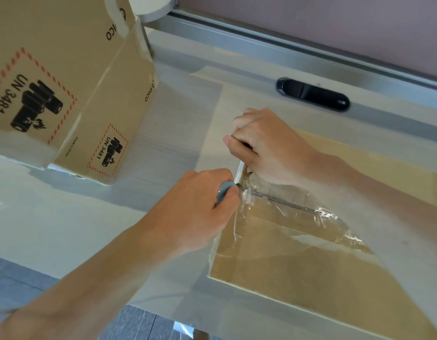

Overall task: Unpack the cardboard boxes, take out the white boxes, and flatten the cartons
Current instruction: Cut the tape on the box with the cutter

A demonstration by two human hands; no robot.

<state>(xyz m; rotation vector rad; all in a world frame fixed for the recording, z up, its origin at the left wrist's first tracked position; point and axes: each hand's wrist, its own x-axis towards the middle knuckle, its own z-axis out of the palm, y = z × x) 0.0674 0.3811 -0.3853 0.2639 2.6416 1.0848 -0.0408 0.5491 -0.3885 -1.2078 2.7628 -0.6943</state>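
**A:** Right, head view. The left hand [195,209] is wrapped around a blue-handled cutter [224,192], and its tip sits at the left end of the taped seam on the cardboard box [310,278], which lies flat on the table [65,217] at near right.

**B:** And the right hand [269,148]?

**A:** It's balled up, fingers curled, resting on the box's far-left corner. Something dark shows under the thumb, but I can't tell whether it holds anything.

**B:** Tape?

**A:** Clear tape [310,217], wrinkled, runs along the seam to the right of the cutter.

**B:** Anything else out there?

**A:** A second carton [65,82] stands at far left, printed "UN 3481" and "PICO", well apart from the hands. A black oval insert [313,94] sits in the table's far edge.
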